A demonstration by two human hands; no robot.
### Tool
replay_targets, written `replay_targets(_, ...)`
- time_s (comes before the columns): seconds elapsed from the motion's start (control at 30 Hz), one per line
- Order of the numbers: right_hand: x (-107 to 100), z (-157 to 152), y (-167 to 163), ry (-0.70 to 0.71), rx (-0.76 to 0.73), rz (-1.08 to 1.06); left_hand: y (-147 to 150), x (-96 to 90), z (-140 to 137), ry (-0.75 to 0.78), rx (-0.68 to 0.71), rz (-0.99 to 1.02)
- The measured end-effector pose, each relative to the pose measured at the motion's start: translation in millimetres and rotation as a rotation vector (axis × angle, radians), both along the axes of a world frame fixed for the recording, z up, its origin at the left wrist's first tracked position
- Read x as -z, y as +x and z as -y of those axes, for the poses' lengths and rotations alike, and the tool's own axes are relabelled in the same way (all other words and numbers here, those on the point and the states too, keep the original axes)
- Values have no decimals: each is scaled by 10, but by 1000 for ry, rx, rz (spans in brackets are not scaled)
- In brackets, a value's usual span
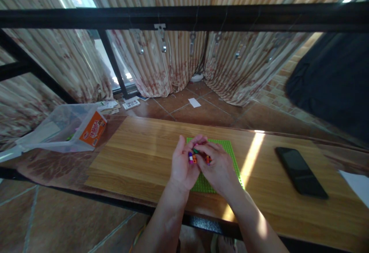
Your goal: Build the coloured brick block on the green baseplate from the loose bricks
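Note:
My left hand [184, 168] is turned palm up and cupped, with several small toy bricks [190, 157] lying in it. Purple, white, orange and green show among them. Over that palm, my right hand [217, 164] reaches in with curled fingers, its fingertips pinched at the bricks by a green one [195, 151]. Orange and red bits [208, 159] show between the right fingers; exactly which pieces they grip is partly hidden. Beneath both hands lies a green studded baseplate [227, 145], its middle covered by them.
The wooden board [138, 149] forms the tabletop. A black phone [301, 172] lies to the right, near white paper [356, 183]. At the left stands a clear plastic bin [66, 122] with an orange label. A dark bar [184, 17] with hanging clips crosses in front of curtains.

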State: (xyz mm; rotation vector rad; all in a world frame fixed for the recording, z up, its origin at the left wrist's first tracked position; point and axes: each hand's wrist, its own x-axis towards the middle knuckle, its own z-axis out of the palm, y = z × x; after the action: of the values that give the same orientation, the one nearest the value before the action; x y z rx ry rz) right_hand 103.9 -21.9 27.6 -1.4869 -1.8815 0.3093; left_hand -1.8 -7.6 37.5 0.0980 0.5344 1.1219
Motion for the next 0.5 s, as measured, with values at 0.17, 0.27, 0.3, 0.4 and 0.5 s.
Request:
replay_targets(0.17, 7, 10, -47, -23, 92, -28, 28, 16, 7, 4, 20, 16)
replay_targets(0.27, -3, 16, -38, -10, 86, -87, 42, 6, 9, -21, 18, 37)
replay_targets(0.3, -8, 14, -19, -13, 77, -130, 42, 1, 4, -34, 11, 43)
replay_targets(0.4, -13, -17, 102, -21, 76, -298, 11, -1, -30, -97, -59, 46)
replay_targets(0.5, 35, -94, 291, -7, 175, -387, -65, 27, -83, -175, -227, -1)
